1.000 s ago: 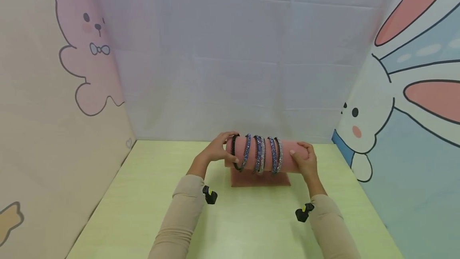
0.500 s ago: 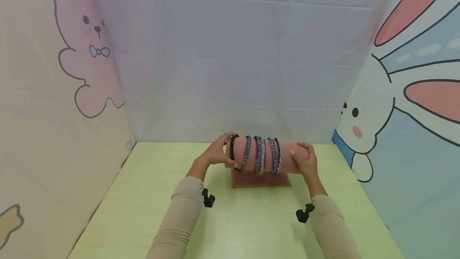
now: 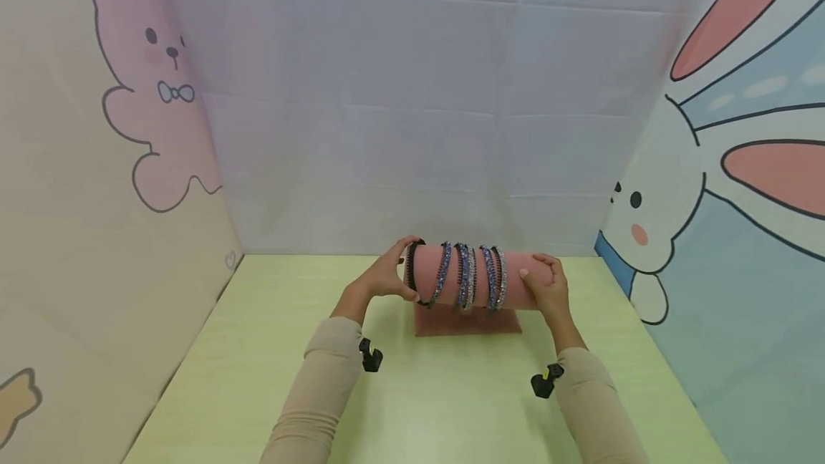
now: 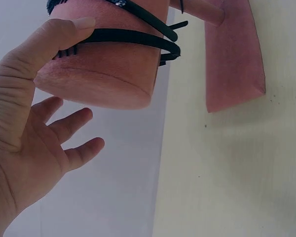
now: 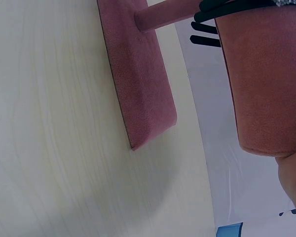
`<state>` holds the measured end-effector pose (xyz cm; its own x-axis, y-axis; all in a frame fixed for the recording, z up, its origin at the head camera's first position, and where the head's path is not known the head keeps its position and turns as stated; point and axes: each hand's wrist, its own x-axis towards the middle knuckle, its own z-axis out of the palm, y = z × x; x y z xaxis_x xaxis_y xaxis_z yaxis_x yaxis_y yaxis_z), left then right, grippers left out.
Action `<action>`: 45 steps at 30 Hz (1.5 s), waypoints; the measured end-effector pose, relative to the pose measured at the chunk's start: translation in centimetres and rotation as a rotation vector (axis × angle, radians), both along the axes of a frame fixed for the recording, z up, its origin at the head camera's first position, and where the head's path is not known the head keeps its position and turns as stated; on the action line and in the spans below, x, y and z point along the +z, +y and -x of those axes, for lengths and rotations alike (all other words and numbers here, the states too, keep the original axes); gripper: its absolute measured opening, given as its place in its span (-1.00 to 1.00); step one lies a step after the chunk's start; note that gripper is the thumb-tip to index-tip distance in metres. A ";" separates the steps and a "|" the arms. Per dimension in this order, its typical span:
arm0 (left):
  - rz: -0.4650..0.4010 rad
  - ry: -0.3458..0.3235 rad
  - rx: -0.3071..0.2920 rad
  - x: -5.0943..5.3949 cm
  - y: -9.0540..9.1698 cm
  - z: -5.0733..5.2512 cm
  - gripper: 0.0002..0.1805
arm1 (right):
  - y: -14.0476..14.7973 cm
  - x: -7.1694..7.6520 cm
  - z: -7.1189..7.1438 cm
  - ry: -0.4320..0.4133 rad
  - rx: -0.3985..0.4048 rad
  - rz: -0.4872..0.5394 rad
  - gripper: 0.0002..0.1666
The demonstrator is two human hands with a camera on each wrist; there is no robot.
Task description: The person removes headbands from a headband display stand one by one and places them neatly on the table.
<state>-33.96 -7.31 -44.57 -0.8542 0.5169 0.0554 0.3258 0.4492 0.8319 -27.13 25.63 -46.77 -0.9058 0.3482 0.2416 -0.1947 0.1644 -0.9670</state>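
A pink padded headband stand [image 3: 520, 278] lies crosswise as a roll above its flat base [image 3: 467, 322]. At the roll's left end, my left hand [image 3: 384, 275] holds a plain black toothed headband [image 3: 410, 271]. In the left wrist view, the thumb lies on the black headband [image 4: 130, 35], near the roll's end face, while three fingers spread below, off the roll. My right hand [image 3: 550, 293] grips the roll's right end, thumb in front; its other fingers are mostly hidden behind. Between the hands sit several glittery headbands, blue ones [image 3: 442, 274] and silver ones [image 3: 471, 278].
The base stands on a pale yellow-green table [image 3: 425, 399]. A whitish cloth wall [image 3: 387, 127] rises close behind the stand. Side walls with a printed bear [image 3: 161, 142] and rabbit [image 3: 664, 220] flank the table.
My left hand has drawn the black headband a little leftward, out to the roll's left end. The right hand keeps its grip, and the glittery headbands stay in place.
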 end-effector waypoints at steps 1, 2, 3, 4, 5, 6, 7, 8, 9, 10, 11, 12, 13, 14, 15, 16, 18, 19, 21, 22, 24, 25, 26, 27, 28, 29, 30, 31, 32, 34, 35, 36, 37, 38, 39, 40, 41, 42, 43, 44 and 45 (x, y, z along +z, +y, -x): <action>-0.002 -0.002 0.000 -0.2 0.0 0.0 0.25 | 0.2 -0.2 0.1 0.001 0.001 0.005 -0.49; -0.002 -0.001 0.001 -0.4 0.0 -0.1 0.26 | 0.3 -0.4 0.3 0.000 0.001 0.009 -0.49; -0.003 0.000 0.004 -0.5 0.1 -0.1 0.26 | 0.5 -0.7 0.5 -0.002 0.000 0.014 -0.49; -0.007 0.000 0.011 -0.6 0.0 -0.2 0.26 | 0.7 -1.0 0.7 -0.005 -0.001 0.016 -0.49; -0.012 0.002 0.020 -0.6 0.0 -0.2 0.25 | 0.8 -1.3 0.9 -0.011 -0.002 0.013 -0.49; -0.013 0.002 0.030 -0.7 -0.1 -0.3 0.25 | 0.9 -1.6 1.0 -0.016 -0.004 0.008 -0.48; -0.016 -0.005 0.041 -0.6 -0.1 -0.3 0.24 | 1.0 -1.9 1.2 -0.019 -0.005 0.005 -0.48; -0.021 -0.008 0.049 -0.6 -0.2 -0.4 0.24 | 1.0 -2.1 1.4 -0.020 -0.007 -0.003 -0.48; -0.025 -0.011 0.054 -0.6 -0.3 -0.4 0.23 | 1.0 -2.3 1.4 -0.017 -0.009 -0.013 -0.48; -0.028 -0.011 0.056 -0.5 -0.4 -0.4 0.23 | 1.0 -2.4 1.5 -0.014 -0.010 -0.021 -0.48; -0.028 -0.014 0.057 -0.5 -0.5 -0.4 0.23 | 1.0 -2.4 1.5 -0.011 -0.012 -0.026 -0.47; -0.027 -0.019 0.058 -0.4 -0.5 -0.4 0.23 | 1.0 -2.5 1.5 -0.008 -0.014 -0.026 -0.48; -0.028 -0.022 0.058 -0.3 -0.6 -0.4 0.23 | 1.0 -2.4 1.5 -0.006 -0.016 -0.023 -0.48; -0.031 -0.018 0.055 -0.3 -0.6 -0.4 0.23 | 1.0 -2.3 1.4 -0.003 -0.016 -0.019 -0.49; -0.034 -0.011 0.052 -0.3 -0.7 -0.4 0.23 | 0.9 -2.2 1.3 -0.003 -0.013 -0.010 -0.49; -0.037 -0.015 0.045 0.2 -0.7 -0.6 0.23 | 0.8 -1.8 1.1 -0.006 -0.011 -0.001 -0.49; -0.040 -0.009 0.039 0.7 -0.7 -0.9 0.22 | 0.5 -1.0 0.6 -0.009 -0.003 0.008 -0.50; -0.045 0.002 0.036 0.7 -0.7 -0.9 0.22 | 0.3 -0.6 0.4 -0.008 0.002 0.011 -0.50; -0.045 0.019 0.034 0.5 -0.8 -0.8 0.22 | 0.0 0.0 -0.1 -0.007 0.005 0.016 -0.50; -0.044 0.023 0.035 0.4 -0.8 -0.7 0.23 | -0.2 0.2 -0.3 -0.003 0.004 0.014 -0.51; -0.045 0.048 0.046 -0.7 -0.9 -0.1 0.24 | -0.3 0.2 -0.4 0.004 0.004 0.012 -0.51; -0.047 0.059 0.046 -0.6 -0.9 -0.1 0.25 | -0.3 0.3 -0.4 0.003 0.002 0.012 -0.51; -0.049 0.063 0.047 -0.5 -1.0 -0.3 0.24 | -0.3 0.3 -0.4 0.003 0.000 0.011 -0.51; -0.063 0.067 0.044 -0.3 -1.1 -0.5 0.24 | -0.3 0.3 -0.4 0.004 0.001 0.010 -0.51; -0.079 0.070 0.041 0.1 -1.1 -0.8 0.25 | -0.3 0.3 -0.4 0.003 0.000 0.006 -0.51; -0.093 0.071 0.035 0.5 -1.1 -1.2 0.25 | -0.3 0.4 -0.4 -0.001 -0.001 0.001 -0.50; -0.105 0.070 0.030 0.9 -1.2 -1.5 0.24 | -0.2 0.4 -0.4 -0.004 -0.001 -0.002 -0.50; -0.112 0.066 0.027 1.3 -1.2 -1.9 0.24 | -0.2 0.4 -0.5 -0.005 -0.001 -0.005 -0.49; -0.123 0.059 0.022 1.7 -1.2 -2.2 0.23 | -0.2 0.5 -0.5 -0.007 -0.001 -0.007 -0.49; -0.131 0.052 0.020 2.0 -1.3 -2.5 0.22 | -0.1 0.5 -0.5 -0.008 0.000 -0.007 -0.49; -0.128 0.048 0.022 2.0 -1.3 -2.5 0.21 | -0.1 0.5 -0.5 -0.010 0.000 -0.007 -0.49; -0.123 0.051 0.024 1.7 -1.3 -2.3 0.21 | -0.1 0.5 -0.5 -0.009 0.000 -0.005 -0.49; -0.119 0.053 0.027 1.4 -1.4 -2.0 0.22 | -0.1 0.5 -0.5 -0.008 0.001 -0.002 -0.49; -0.116 0.053 0.032 1.0 -1.4 -1.7 0.22 | -0.1 0.5 -0.5 -0.009 0.001 -0.001 -0.50; -0.109 0.052 0.039 0.6 -1.4 -1.4 0.23 | -0.1 0.4 -0.5 -0.012 -0.002 -0.002 -0.50; -0.102 0.052 0.044 0.2 -1.5 -1.1 0.24 | -0.1 0.4 -0.5 -0.011 -0.002 -0.003 -0.50; -0.095 0.054 0.047 -0.2 -1.6 -0.8 0.24 | -0.2 0.4 -0.5 -0.011 -0.002 -0.003 -0.50; -0.086 0.055 0.053 -0.6 -1.6 -0.6 0.24 | -0.2 0.4 -0.5 -0.012 -0.002 -0.002 -0.50; -0.080 0.052 0.059 -0.8 -1.7 -0.5 0.24 | -0.2 0.4 -0.5 -0.013 -0.001 -0.001 -0.50; -0.076 0.052 0.064 -0.9 -1.8 -0.4 0.24 | -0.2 0.5 -0.5 -0.014 0.001 0.002 -0.50; -0.077 0.053 0.066 -1.0 -1.9 -0.3 0.24 | -0.3 0.5 -0.6 -0.012 0.003 0.003 -0.50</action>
<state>-33.68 -9.19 -45.57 -0.8812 0.4519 0.1390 0.3423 0.4069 0.8470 -26.57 25.36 -46.28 -0.9096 0.3464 0.2294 -0.1832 0.1612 -0.9698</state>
